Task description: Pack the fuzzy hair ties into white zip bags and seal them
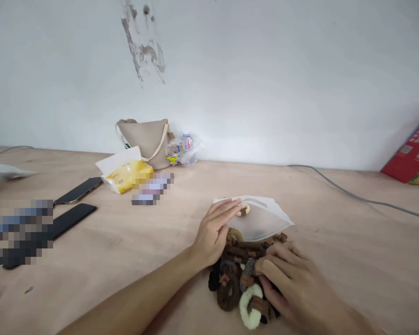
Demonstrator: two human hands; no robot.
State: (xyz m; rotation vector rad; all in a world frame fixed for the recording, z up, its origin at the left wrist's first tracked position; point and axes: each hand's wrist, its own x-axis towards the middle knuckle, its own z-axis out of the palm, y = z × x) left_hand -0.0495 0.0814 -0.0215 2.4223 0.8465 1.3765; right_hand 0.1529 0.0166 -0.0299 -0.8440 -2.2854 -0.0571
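Observation:
My left hand (214, 232) lies at the near edge of a frosted plastic zip bag (261, 223), its fingers across the bag's top corner. A small cream and brown hair tie (243, 210) sits at the bag's mouth, beside my fingertips. Below the bag is a heap of fuzzy hair ties (235, 274) in brown, black and cream. My right hand (286, 284) presses on the heap's right side, its fingers curled over the ties. Part of the heap is hidden beneath that hand.
All this rests on a plywood table (108, 260). Further left lie several phones (78, 190) and pixelated items. At the back stand a beige bag (143, 144), a yellow tissue pack (125, 179) and a bagged water bottle (185, 149). A grey cable (359, 197) runs right towards a red box (410, 153).

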